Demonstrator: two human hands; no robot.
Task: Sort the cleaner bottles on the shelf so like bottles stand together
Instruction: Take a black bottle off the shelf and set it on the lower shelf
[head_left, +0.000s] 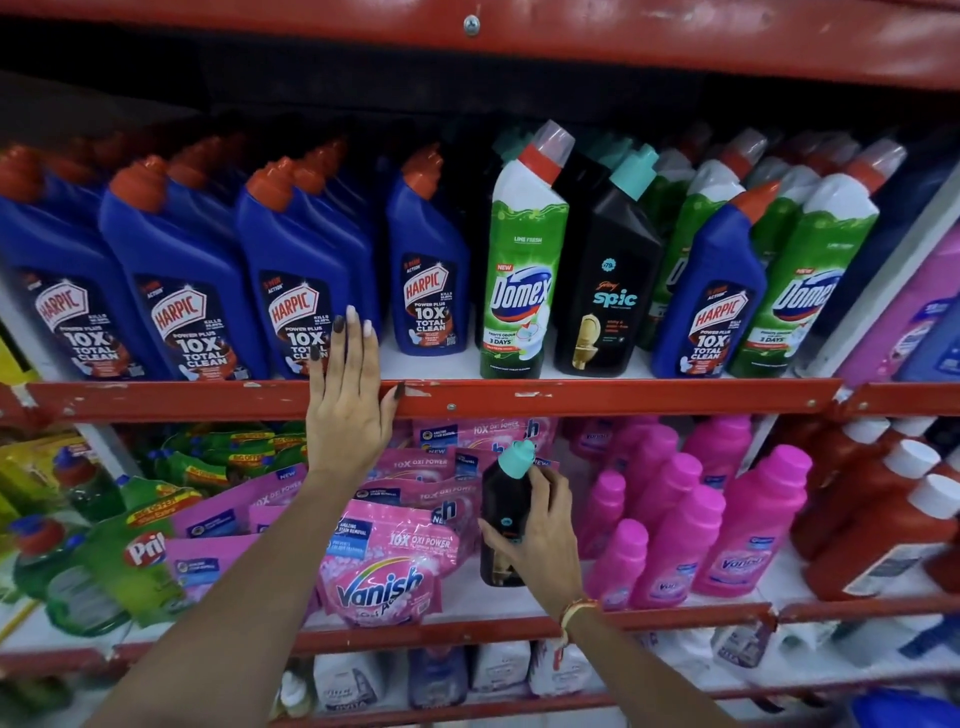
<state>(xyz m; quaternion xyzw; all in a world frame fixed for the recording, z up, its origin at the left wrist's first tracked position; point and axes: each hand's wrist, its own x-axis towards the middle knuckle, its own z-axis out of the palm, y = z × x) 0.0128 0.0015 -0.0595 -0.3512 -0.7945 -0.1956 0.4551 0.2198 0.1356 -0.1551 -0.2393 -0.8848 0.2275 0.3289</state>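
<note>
On the top shelf (571, 397) stand several blue Harpic bottles (171, 280) at the left, then a smaller Harpic (428, 270), a green Domex bottle (519, 260) and a black Spic bottle (608, 275). Further right a lone blue Harpic (711, 296) stands in front of green Domex bottles (810, 280). My left hand (348, 410) rests flat and open on the red shelf lip, fingertips against a Harpic. My right hand (540, 535) grips a second black Spic bottle (501, 499) with a teal cap, held below the top shelf in front of the lower shelf.
The lower shelf holds pink Vanish pouches (384, 571), pink Vanish bottles (727, 525), red bottles with white caps (883, 525) and green Pril bottles (119, 561). A red shelf beam (467, 31) runs overhead. More white and blue bottles stand on the bottom shelf.
</note>
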